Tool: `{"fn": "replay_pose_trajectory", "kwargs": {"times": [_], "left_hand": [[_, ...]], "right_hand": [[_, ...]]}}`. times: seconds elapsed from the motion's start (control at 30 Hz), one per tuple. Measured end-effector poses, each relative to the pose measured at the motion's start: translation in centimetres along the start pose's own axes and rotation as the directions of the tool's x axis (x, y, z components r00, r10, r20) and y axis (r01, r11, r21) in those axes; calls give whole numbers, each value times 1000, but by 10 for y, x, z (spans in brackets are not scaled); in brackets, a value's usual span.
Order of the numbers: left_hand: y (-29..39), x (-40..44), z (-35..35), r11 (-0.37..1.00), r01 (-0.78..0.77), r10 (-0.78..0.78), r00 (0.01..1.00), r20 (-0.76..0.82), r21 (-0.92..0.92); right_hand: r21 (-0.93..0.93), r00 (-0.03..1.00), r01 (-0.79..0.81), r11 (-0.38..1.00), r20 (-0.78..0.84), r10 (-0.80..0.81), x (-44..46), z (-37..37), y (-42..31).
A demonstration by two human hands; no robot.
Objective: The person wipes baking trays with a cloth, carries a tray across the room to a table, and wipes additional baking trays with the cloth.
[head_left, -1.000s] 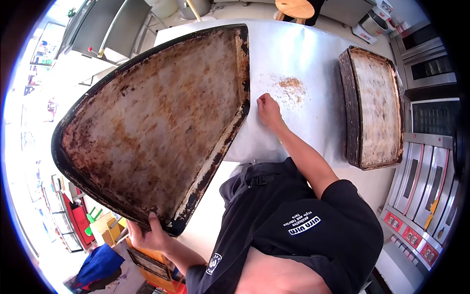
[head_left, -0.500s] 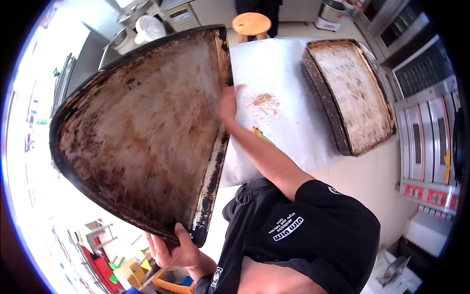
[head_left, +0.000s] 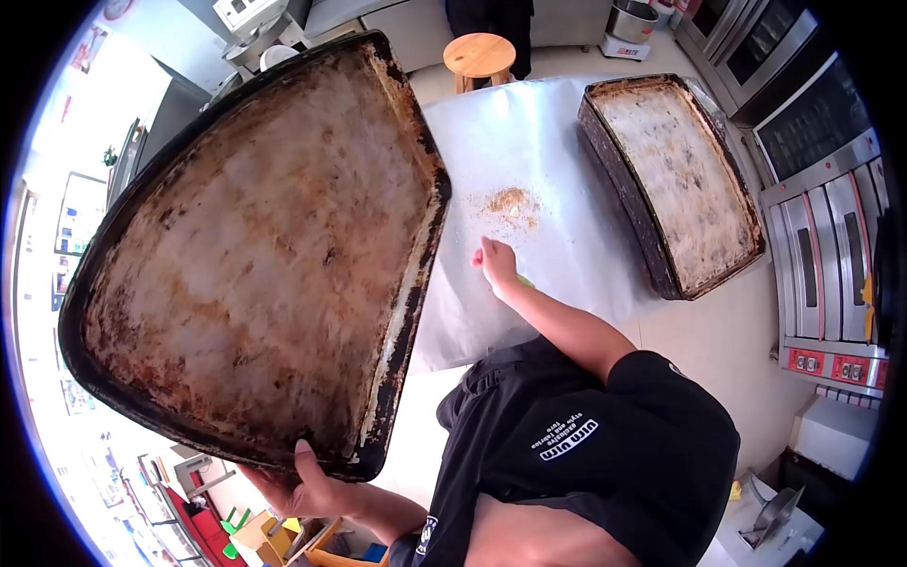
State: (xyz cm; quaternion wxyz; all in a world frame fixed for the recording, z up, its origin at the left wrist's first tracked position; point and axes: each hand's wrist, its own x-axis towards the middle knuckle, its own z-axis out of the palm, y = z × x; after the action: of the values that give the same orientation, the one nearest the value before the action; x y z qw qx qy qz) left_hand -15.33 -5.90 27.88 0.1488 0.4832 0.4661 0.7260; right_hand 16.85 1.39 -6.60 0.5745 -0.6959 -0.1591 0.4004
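Gripping the stained tray [head_left: 255, 255] on the left by its near rim with the left hand [head_left: 316, 493], thumb inside, likely for steadiness; curling the right hand [head_left: 498, 265], contents unclear, near crumbs [head_left: 511, 202] on the tabletop [head_left: 548, 132], left of trays [head_left: 675, 180] apparently stacked to save room.

I read a lane over the bench [head_left: 553, 132] btwn the large tray [head_left: 265, 255], L side, and the tray stack [head_left: 675, 180], R side. Both rims are raised obstructions. Crumbs [head_left: 511, 203] lie mid-lane, low profile. R hand [head_left: 497, 265] occupies the near section. Stool [head_left: 479, 57] limits exit past the far edge.
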Motion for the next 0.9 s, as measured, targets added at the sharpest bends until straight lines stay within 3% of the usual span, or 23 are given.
{"fn": "replay_pose_trajectory", "kwargs": {"times": [0.07,0.13,0.23,0.33,0.37,0.47,0.53,0.6,0.63,0.67,0.73,0.77,0.8,0.9], "left_hand": [[2,6,1,996,65,-66,998,-8,-60],[-11,18,-5,981,99,-94,995,39,-168],[-7,29,4,946,204,-178,976,123,-253],[0,35,9,907,302,-235,941,243,-292],[4,35,11,897,336,-257,925,280,-288],[-14,42,31,891,387,-244,848,470,-236],[-36,33,59,848,448,-203,767,609,-282],[-57,29,81,898,427,-201,611,765,-105],[-66,25,90,898,425,-138,523,841,-117],[-61,23,102,872,469,-29,342,939,-144],[-58,4,131,838,474,100,352,930,-270],[-63,2,141,844,484,98,284,954,-231],[-65,-6,148,848,474,94,307,947,-238],[-78,-24,155,818,545,56,243,968,-184]], "right_hand": [[103,981,100,990,157,-115,-16,-16,12],[299,955,13,954,279,-101,-51,-27,-10],[553,792,-175,815,571,-217,-98,-49,-57],[712,647,-435,550,673,-359,-117,-68,-84],[767,675,-455,453,629,-386,-127,-73,-89],[819,787,-489,300,563,-252,-149,-105,-81],[851,858,-401,339,479,-187,-154,-135,-50],[890,917,-320,326,377,-130,-171,-164,-30],[917,947,-271,294,308,-88,-184,-173,-24],[937,965,-222,268,251,-76,-194,-184,-12],[965,989,-122,230,138,-53,-212,-208,8],[973,996,-73,219,84,-41,-223,-215,10],[978,999,-22,210,29,-31,-236,-223,1],[970,988,147,193,-153,15,-253,-236,-13]]}}
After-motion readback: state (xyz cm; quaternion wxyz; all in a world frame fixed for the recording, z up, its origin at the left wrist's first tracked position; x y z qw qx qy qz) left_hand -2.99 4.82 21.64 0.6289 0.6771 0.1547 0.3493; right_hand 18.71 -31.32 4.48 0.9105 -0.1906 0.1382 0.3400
